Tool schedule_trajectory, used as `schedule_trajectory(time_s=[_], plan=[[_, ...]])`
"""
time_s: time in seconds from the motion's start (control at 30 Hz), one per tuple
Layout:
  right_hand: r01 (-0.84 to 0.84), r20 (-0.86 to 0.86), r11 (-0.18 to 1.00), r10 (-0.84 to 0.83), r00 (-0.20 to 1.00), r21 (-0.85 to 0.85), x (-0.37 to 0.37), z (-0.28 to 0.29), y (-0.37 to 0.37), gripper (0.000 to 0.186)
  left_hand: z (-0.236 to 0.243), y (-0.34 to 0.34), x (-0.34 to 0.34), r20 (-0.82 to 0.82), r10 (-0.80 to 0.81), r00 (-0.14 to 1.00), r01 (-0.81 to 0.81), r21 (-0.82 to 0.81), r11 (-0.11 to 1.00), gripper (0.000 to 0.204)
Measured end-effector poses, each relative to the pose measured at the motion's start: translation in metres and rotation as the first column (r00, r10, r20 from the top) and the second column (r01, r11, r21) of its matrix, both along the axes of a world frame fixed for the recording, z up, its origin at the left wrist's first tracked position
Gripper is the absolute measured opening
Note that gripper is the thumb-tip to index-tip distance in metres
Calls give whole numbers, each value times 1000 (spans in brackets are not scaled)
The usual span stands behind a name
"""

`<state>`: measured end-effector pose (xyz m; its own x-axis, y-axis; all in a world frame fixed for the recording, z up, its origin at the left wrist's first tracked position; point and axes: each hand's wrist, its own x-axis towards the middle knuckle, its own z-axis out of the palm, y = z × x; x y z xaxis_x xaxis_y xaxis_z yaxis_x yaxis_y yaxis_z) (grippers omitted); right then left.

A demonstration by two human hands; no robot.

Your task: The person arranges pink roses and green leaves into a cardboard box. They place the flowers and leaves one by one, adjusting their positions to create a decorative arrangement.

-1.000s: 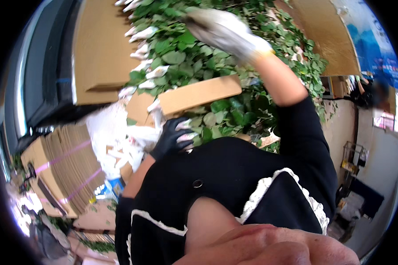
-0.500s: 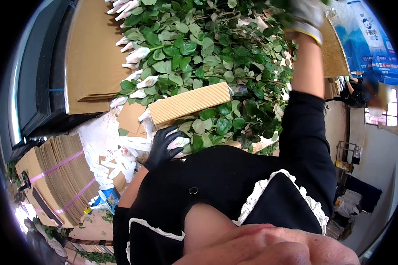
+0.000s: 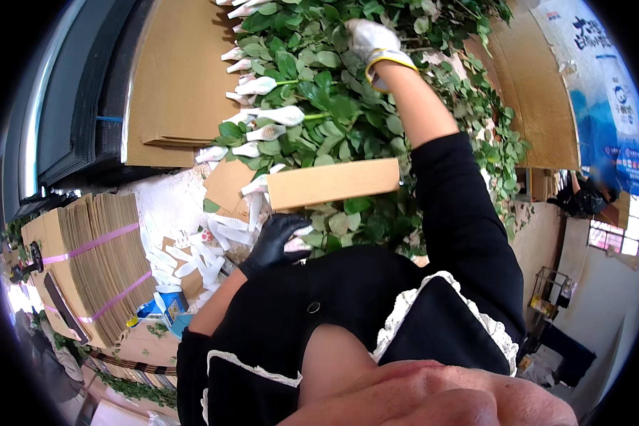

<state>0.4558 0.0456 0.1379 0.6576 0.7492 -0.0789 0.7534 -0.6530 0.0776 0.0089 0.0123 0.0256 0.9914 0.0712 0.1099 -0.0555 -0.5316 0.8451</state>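
Note:
At the near edge of a pile of leafy rose stems [image 3: 355, 220], my left hand [image 3: 271, 241] in a black glove is closed round a rose with a pale, sleeved bud [image 3: 298, 243]. My right hand [image 3: 375, 44], in a white glove with a yellow-edged cuff, reaches far into the foliage. Its fingers curl downward among the leaves, which hide what they grip. Several white-sleeved rose buds [image 3: 257, 86] point left along the pile. One sleeved rose bud [image 3: 280, 116] lies higher than its neighbours, its leaves blurred. A long tan cardboard piece [image 3: 334, 183] is just beyond my left hand.
Flat cardboard sheets [image 3: 174, 85] lie at the far left. Strapped cardboard [image 3: 110, 248] stands at the left, near loose white sleeves [image 3: 184, 263] and a blue box [image 3: 170, 304]. At the right are a cardboard panel [image 3: 536, 85] and a blue printed sheet [image 3: 596, 92].
My right hand has moved left and nearer, from the far right onto the foliage. Another sleeved rose bud now shows on the pile. My left hand stays on its bud; the whole view has shifted.

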Motion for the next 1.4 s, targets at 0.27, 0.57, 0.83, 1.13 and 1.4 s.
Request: schedule_trajectory(time_s=[0.27, 0.57, 0.83, 1.13, 1.4], plan=[[85, 314, 996, -78, 946, -11, 29, 56, -21, 37, 3, -3, -2, -137, 79, 987, -105, -189, 976, 81], [-31, 395, 866, -195, 898, 499, -54, 223, -254, 31, 5, -2, -1, 57, 65, 996, -64, -14, 998, 62], [-62, 146, 998, 62, 987, -5, -209, 33, -319, 15, 6, -4, -1, 96, 93, 991, -88, -56, 995, 59], [-10, 25, 999, 11, 1000, -34, -192, -31, -346, 21, 36, -6, 2, 37, 100, 994, -105, 487, 867, 58], [-382, 243, 885, 322, 915, 267, -217, 115, -291, 31, 28, 4, 7, 150, 35, 988, -92, 393, 915, 58]])
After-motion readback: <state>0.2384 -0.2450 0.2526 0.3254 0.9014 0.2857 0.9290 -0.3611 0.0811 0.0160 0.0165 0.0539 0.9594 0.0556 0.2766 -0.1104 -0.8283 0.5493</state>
